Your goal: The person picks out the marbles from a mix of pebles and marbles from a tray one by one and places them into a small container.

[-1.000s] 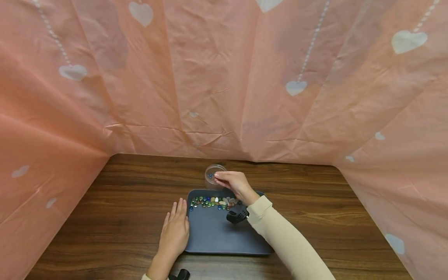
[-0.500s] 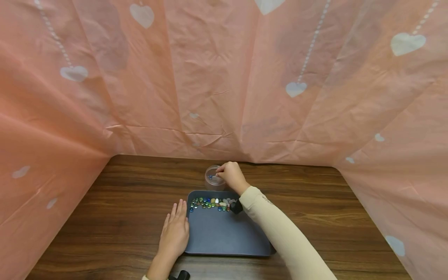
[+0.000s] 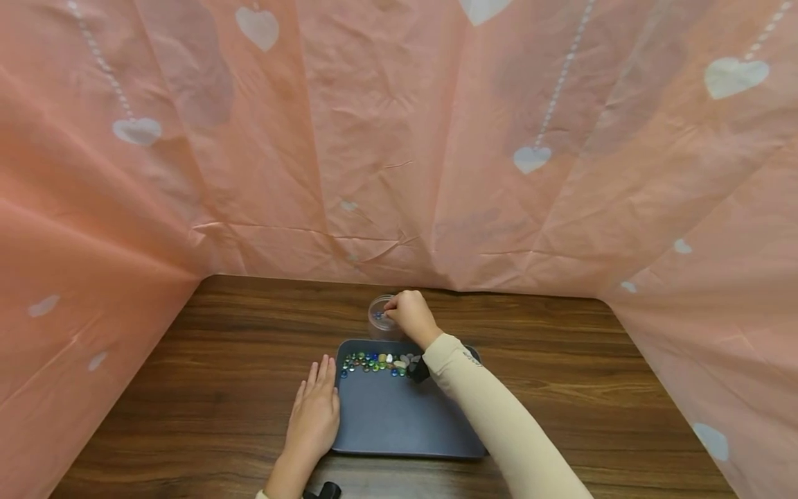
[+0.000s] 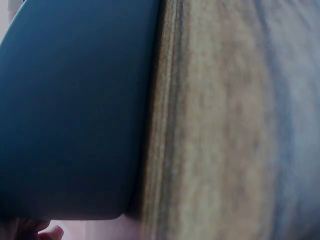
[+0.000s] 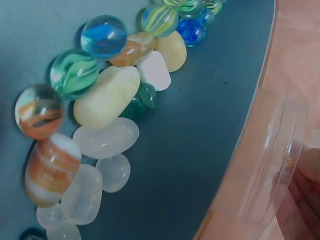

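Observation:
My left hand (image 3: 314, 416) lies with straight fingers along the left side of a dark grey tray (image 3: 405, 430). My right hand (image 3: 413, 315) reaches over the tray's far side, its bent fingers at the mouth of a clear plastic jar (image 3: 376, 327). A small blue marble (image 3: 377, 316) shows in the jar beside the fingertips; I cannot tell whether they pinch anything. In the right wrist view the fingers (image 5: 307, 167) appear beyond the jar's lid-end rim. Glass marbles (image 5: 104, 37) and smooth pebbles (image 5: 107, 97) lie in a band along the tray's far side.
The tray rests on a dark wood-grain table (image 3: 187, 388). A pink curtain (image 3: 374, 138) with white hearts encloses the back and sides. The jar stands just behind the tray's far rim. A black wrist camera (image 3: 419, 371) hangs low over the stones.
Over the second, my right hand has turned and risen slightly at the jar, fingers now pointing more downward into its mouth. The left hand keeps its place by the tray.

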The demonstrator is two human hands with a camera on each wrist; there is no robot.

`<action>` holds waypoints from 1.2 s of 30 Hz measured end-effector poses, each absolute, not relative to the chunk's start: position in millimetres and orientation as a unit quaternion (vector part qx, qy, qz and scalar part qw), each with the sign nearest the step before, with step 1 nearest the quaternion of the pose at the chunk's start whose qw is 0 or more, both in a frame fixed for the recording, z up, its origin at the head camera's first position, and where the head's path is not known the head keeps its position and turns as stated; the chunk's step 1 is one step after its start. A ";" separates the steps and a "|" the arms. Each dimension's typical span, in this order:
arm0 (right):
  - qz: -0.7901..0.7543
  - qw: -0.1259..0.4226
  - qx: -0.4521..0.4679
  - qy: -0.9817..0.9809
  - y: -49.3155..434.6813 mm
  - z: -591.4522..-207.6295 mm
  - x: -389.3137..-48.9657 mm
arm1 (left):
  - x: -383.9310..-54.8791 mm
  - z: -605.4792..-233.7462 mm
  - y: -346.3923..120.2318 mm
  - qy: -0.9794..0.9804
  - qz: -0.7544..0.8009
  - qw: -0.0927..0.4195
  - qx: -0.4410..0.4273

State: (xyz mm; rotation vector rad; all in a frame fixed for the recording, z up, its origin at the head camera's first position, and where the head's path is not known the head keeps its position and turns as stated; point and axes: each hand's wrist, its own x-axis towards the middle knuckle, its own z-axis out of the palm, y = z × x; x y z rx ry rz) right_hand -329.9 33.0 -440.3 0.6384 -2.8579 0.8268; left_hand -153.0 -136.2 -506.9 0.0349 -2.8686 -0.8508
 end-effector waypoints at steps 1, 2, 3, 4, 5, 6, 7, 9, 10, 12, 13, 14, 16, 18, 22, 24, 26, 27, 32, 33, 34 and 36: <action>0.271 0.053 0.210 -0.938 33.3 -440.4 -330.1 | -153.2 -507.0 -135.9 -0.956 -0.284 0.075 0.012; 0.270 0.057 0.213 -0.937 33.7 -440.7 -330.3 | -153.4 -507.1 -135.8 -0.956 -0.285 0.076 0.012; 0.269 0.060 0.214 -0.937 34.2 -440.9 -330.4 | -153.4 -507.2 -135.7 -0.956 -0.285 0.077 0.013; 0.266 0.065 0.218 -0.937 34.7 -441.1 -330.4 | -153.4 -507.3 -135.6 -0.955 -0.285 0.077 0.014; 0.266 0.067 0.218 -0.936 35.2 -441.3 -330.4 | -153.3 -507.2 -135.6 -0.955 -0.285 0.077 0.014; 0.268 0.069 0.218 -0.936 35.7 -441.5 -330.1 | -153.2 -507.0 -135.6 -0.955 -0.285 0.076 0.014; 0.268 0.071 0.218 -0.936 36.5 -441.7 -329.6 | -153.2 -506.8 -135.6 -0.955 -0.285 0.076 0.014; 0.273 0.074 0.215 -0.935 38.0 -442.1 -328.3 | -153.1 -506.6 -135.6 -0.955 -0.286 0.074 0.014; 0.280 0.073 0.212 -0.934 38.5 -442.2 -327.3 | -153.0 -506.2 -135.5 -0.955 -0.287 0.073 0.014; 0.296 0.070 0.203 -0.931 39.4 -442.6 -325.0 | -152.8 -505.4 -135.5 -0.955 -0.288 0.071 0.015; 0.305 0.070 0.197 -0.929 39.6 -442.8 -323.8 | -152.7 -505.1 -135.5 -0.955 -0.288 0.072 0.014; 0.315 0.069 0.190 -0.927 39.7 -442.8 -322.4 | -152.5 -504.7 -135.4 -0.955 -0.288 0.074 0.014; 0.336 0.069 0.177 -0.922 39.8 -442.9 -319.5 | -152.1 -503.8 -135.4 -0.954 -0.288 0.077 0.012; 0.363 0.075 0.164 -0.914 39.5 -442.7 -316.1 | -151.9 -503.4 -135.4 -0.954 -0.289 0.079 0.012; 0.417 0.091 0.149 -0.892 37.4 -441.1 -306.7 | -151.5 -502.1 -135.2 -0.955 -0.286 0.080 0.009; 0.438 0.088 0.147 -0.882 35.3 -440.3 -299.8 | -151.3 -501.5 -135.0 -0.955 -0.285 0.079 0.009; 0.458 0.077 0.148 -0.873 33.0 -440.6 -292.5 | -151.5 -501.3 -135.2 -0.955 -0.286 0.077 0.010; 0.465 0.067 0.147 -0.870 31.8 -441.6 -289.1 | -151.6 -501.1 -135.2 -0.955 -0.287 0.076 0.010; 0.478 0.027 0.147 -0.865 26.9 -450.6 -275.7 | -152.8 -500.9 -135.3 -0.954 -0.293 0.069 0.015; 0.482 0.019 0.145 -0.864 26.0 -452.9 -273.8 | -153.0 -501.0 -135.4 -0.954 -0.292 0.068 0.015; 0.483 0.012 0.144 -0.864 25.0 -455.1 -272.0 | -153.3 -501.5 -135.6 -0.954 -0.292 0.067 0.016; 0.486 0.005 0.146 -0.862 22.8 -459.7 -269.0 | -153.5 -501.7 -135.8 -0.955 -0.290 0.066 0.016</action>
